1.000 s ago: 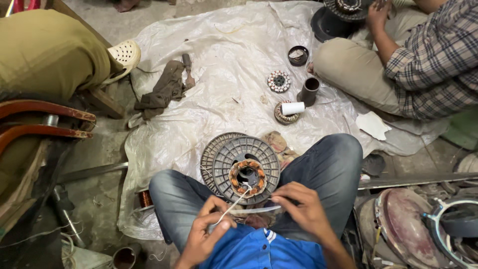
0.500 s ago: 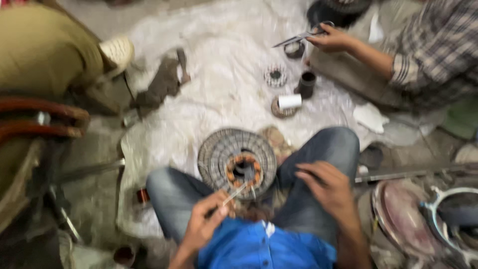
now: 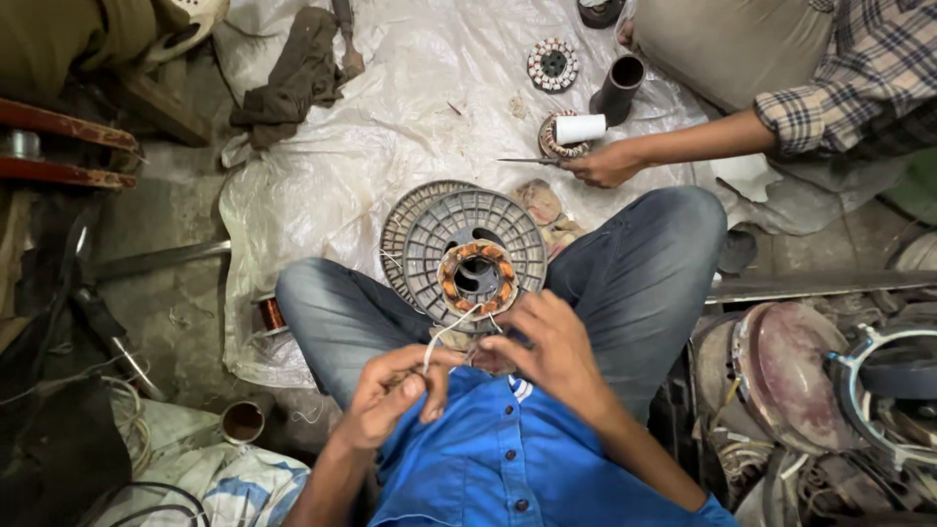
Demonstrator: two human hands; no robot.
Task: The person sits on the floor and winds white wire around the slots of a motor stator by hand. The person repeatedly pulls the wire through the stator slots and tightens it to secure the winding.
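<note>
Head view: both hands (image 3: 468,376) pinch thin white wire (image 3: 444,337) by copper-wound ring (image 3: 477,277).

My right hand (image 3: 551,346) has come back in from 3 o'clock and now sits right by the left hand (image 3: 395,390) over the white lead (image 3: 444,337). The co-worker's hand (image 3: 605,164) dropped from up at 1 o'clock to the small stator with the white roll (image 3: 571,132), pointed tool (image 3: 527,160) still in it.

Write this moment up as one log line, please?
left hand: pinching pale wire | right hand: at copper-wound stator on grey spool | co-worker's hand: holding thin tool
</note>
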